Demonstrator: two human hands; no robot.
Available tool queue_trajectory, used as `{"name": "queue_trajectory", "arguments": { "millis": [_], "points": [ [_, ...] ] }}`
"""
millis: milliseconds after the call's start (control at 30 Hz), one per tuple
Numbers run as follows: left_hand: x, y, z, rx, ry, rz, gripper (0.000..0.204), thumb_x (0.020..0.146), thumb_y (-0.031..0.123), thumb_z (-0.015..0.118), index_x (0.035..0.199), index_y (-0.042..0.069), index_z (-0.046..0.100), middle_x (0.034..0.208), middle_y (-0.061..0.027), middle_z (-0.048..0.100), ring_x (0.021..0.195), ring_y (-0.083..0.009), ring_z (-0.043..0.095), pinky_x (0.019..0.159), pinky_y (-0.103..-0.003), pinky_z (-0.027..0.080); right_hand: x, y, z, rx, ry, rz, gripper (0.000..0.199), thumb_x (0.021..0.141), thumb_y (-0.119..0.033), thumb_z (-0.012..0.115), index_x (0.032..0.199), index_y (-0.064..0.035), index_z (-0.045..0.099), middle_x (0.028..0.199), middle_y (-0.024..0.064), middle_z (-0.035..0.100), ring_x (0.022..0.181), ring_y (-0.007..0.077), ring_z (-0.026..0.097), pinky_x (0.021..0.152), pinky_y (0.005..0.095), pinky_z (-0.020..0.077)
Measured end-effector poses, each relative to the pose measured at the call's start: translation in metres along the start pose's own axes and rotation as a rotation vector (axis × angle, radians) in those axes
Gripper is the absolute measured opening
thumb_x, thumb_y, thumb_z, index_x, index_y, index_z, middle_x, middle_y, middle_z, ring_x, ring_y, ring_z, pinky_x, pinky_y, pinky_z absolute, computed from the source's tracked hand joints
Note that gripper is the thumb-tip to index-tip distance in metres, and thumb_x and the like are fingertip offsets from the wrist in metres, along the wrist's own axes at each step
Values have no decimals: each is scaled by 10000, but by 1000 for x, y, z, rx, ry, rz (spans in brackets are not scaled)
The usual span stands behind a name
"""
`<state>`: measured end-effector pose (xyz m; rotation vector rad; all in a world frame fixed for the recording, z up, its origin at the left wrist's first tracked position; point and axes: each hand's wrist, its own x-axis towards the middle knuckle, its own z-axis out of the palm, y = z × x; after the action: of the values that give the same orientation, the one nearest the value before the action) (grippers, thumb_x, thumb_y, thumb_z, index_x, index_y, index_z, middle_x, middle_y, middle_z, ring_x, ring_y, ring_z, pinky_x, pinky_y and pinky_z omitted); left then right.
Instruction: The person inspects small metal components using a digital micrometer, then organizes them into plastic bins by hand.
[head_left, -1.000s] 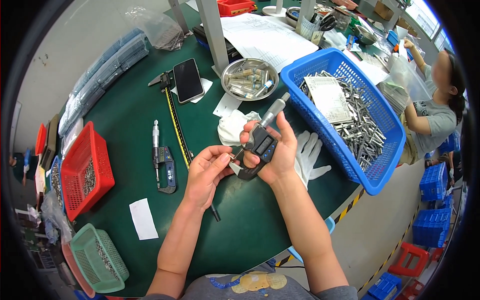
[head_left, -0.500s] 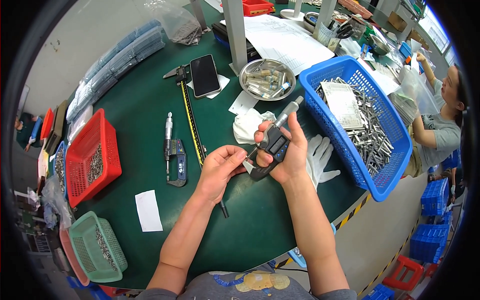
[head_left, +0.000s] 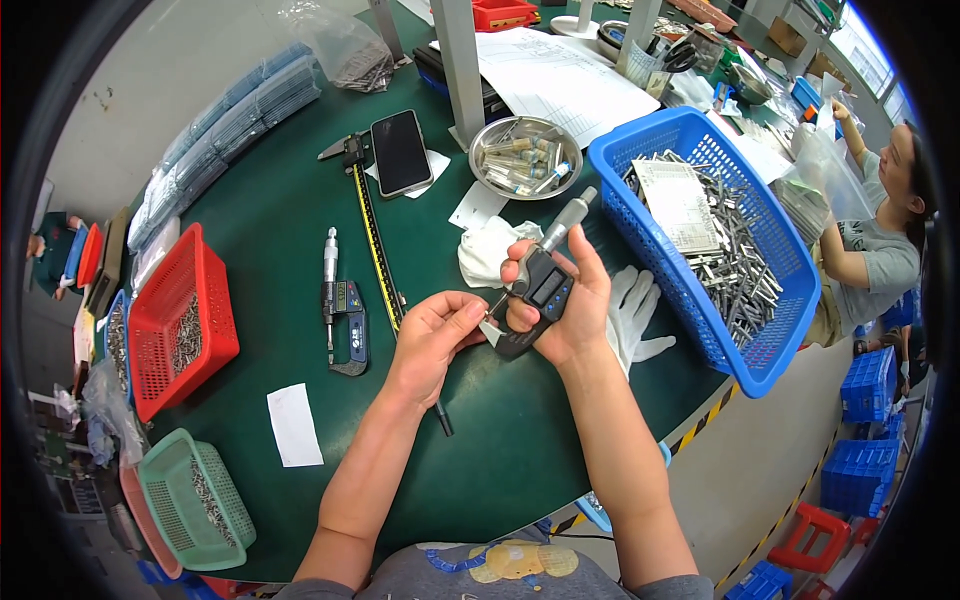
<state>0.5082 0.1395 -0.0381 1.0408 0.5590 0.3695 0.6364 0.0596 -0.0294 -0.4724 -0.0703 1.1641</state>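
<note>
My right hand (head_left: 580,325) is closed around a digital micrometer (head_left: 547,290), its thimble pointing up and to the right. Thumb and fingers of my left hand (head_left: 437,335) pinch together at the micrometer's jaws; what they hold is mostly hidden, with only a tiny bit showing. A second digital micrometer (head_left: 347,315) lies on the green table to the left. Between it and my hands a long caliper (head_left: 375,225) is laid out, its lower part passing beneath my left hand. A white glove (head_left: 632,315) rests beside my right hand.
To the right stands a blue basket (head_left: 770,345) of metal pins with a paper on top. A steel bowl (head_left: 476,165) of small tubes and a phone (head_left: 401,152) lie beyond my hands. Red (head_left: 215,300) and green (head_left: 165,490) baskets stand left. A co-worker (head_left: 870,250) sits at right.
The whole view has shifted slightly, moving things a little to the left. Both hands keep the same hold at the micrometer.
</note>
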Motion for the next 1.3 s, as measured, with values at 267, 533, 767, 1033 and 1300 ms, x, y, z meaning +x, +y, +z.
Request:
{"name": "queue_trajectory", "arguments": {
  "millis": [267,533,767,1033,1300],
  "points": [
    [1,1,0,-9,3,-4,141,822,166,512,864,31,498,810,-43,545,763,-123,550,711,-272,444,-1,-2,2,-12,0,10,566,800,-523,344,847,14,517,682,111,556,399,136,429,358,226,345],
    [0,1,-2,-32,24,75,111,820,147,511,862,46,495,812,-33,536,770,-123,541,708,-264,434,1,1,0,-88,-43,24,563,794,-536,358,869,1,511,694,95,555,408,124,431,366,223,341],
    [-14,14,12,-170,46,427,129,797,57,516,906,-7,489,886,-96,555,752,-130,551,710,-249,443,-9,15,10,-535,5,-154,275,653,-133,653,863,-22,515,679,41,545,463,60,436,412,187,343],
    [-19,16,17,-132,-7,495,119,787,5,511,901,-23,490,904,-135,558,785,-154,563,734,-264,463,-15,15,15,-491,-171,-232,262,642,-41,650,857,-15,503,728,51,560,599,96,555,446,171,394],
    [-19,16,21,-92,-89,593,118,786,-38,489,903,-45,491,890,-149,555,758,-171,571,680,-285,491,-17,14,15,-467,-201,-239,243,640,-9,629,844,0,498,728,61,558,622,100,550,508,184,422]
  ]
}}
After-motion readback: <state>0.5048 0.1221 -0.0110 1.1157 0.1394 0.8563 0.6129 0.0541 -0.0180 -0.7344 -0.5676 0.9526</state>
